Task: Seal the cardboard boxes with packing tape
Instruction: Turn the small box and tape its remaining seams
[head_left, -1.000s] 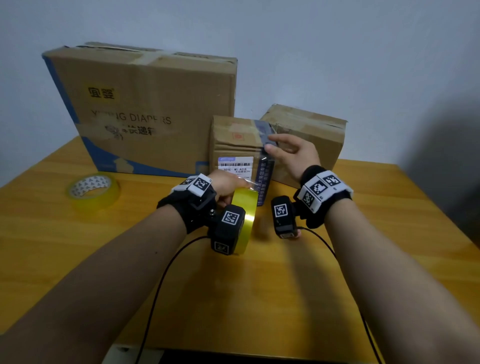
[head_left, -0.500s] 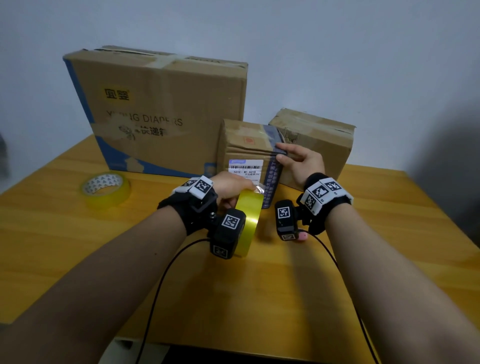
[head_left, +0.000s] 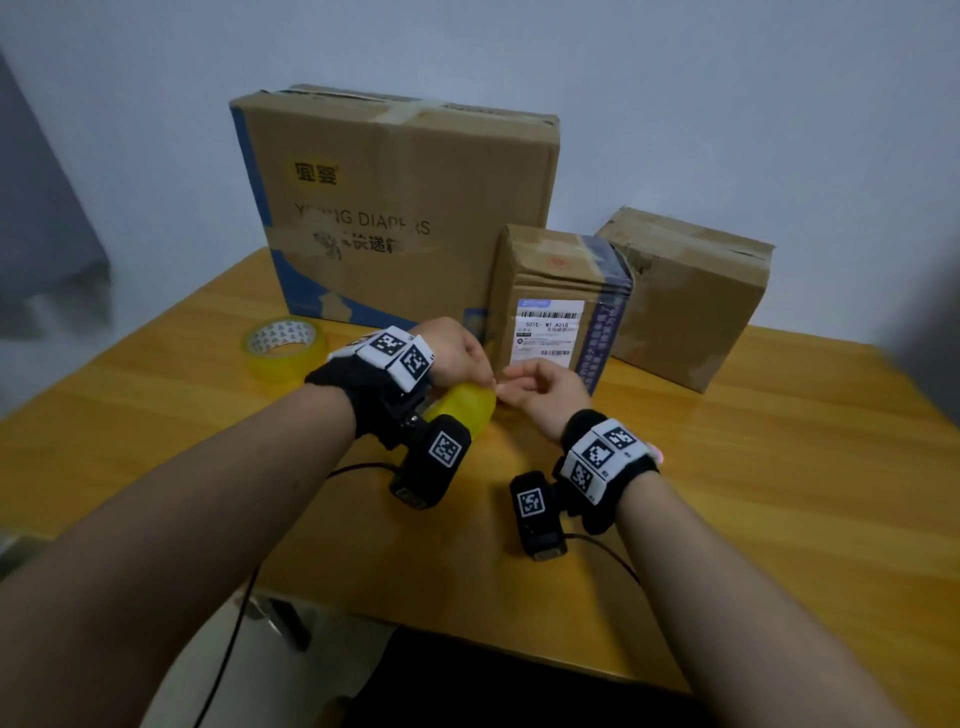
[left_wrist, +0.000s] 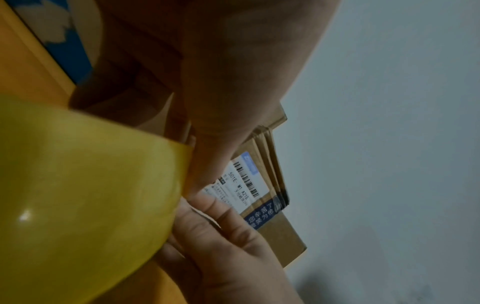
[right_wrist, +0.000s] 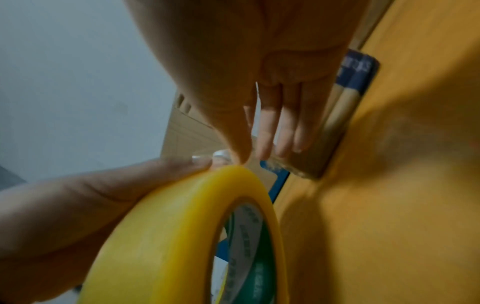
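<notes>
While the left hand (head_left: 453, 349) gripped the yellow tape roll (head_left: 464, 411) above the table (head_left: 779, 467), just before the small labelled box (head_left: 558, 299), the right hand (head_left: 540, 391) pinched at its rim; the slick, light film likely needs a nail under its end.

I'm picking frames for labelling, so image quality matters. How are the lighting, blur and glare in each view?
Head view: dim, even light, edges bent and smeared, small box label readable. Left wrist view: dark, one glare spot on the tape roll. Right wrist view: table smeared.
</notes>
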